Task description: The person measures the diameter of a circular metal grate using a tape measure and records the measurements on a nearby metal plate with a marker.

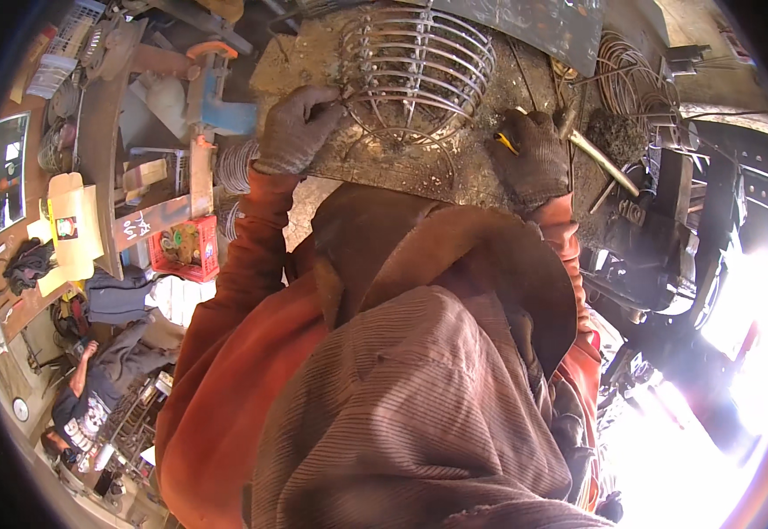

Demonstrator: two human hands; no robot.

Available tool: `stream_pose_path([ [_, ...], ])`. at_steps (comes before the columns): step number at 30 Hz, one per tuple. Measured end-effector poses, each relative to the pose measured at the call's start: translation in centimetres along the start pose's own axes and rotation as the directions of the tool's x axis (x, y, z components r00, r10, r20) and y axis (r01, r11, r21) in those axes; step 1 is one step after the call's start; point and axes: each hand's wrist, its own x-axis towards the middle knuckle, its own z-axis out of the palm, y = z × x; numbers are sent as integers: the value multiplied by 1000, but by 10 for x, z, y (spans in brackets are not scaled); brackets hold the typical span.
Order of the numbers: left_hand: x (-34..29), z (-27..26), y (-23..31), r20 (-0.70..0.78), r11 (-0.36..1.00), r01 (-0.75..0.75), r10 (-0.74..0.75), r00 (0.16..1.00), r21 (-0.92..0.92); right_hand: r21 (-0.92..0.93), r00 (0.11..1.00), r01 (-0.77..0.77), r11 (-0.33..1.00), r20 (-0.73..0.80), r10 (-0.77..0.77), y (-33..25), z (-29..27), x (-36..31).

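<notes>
A round, basket-like frame of curved metal rods rests on the worn workbench in front of me. At its left rim, my left hand, in a brown knit glove, is closed with thumb and fingertips pinching the frame's edge. To the right of the frame, my right hand, gloved too, is curled round a small tool with a yellow and black end; the rest of it is hidden in the fist. Close beside that hand lies a pale metal bar, slanting across the bench.
Coiled wire sits at the back right, near a dark metal sheet. At left are a blue clamp-like tool, a red crate and cardboard. Another person is at the lower left. Dark machinery stands at right.
</notes>
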Motion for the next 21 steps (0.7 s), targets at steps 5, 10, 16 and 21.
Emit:
stream_pose_path([
  [5,2,3,15,-18,996,-69,70,997,59,2,998,-9,1000,69,9,-4,-5,1],
  [10,5,9,34,-15,977,-13,17,1000,211,-22,999,-39,999,9,39,-18,-4,5],
  [16,9,7,21,-22,949,-112,124,992,296,-23,997,31,999,74,-29,-34,4,19],
  [21,4,6,28,-9,963,-153,159,987,223,-31,999,47,998,26,-46,-38,5,12],
])
